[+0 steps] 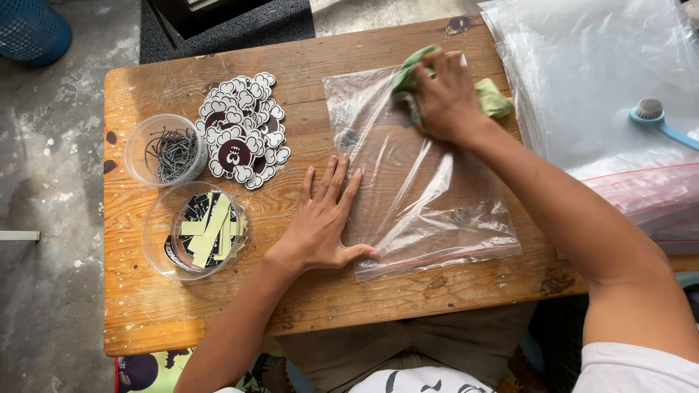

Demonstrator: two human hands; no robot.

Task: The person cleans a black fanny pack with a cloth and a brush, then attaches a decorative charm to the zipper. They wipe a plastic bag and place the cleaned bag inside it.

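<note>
A clear zip-top plastic bag lies flat on the wooden table. My left hand rests flat, fingers spread, on the table at the bag's left edge, its thumb on the bag. Gripped around a crumpled green cloth, my right hand presses it onto the bag's far end.
A pile of dark-and-white flower-shaped stickers lies at the left. Beside it stand a clear cup of small metal chains and a clear tub of black and pale strips. A stack of clear bags with a blue brush sits at the right.
</note>
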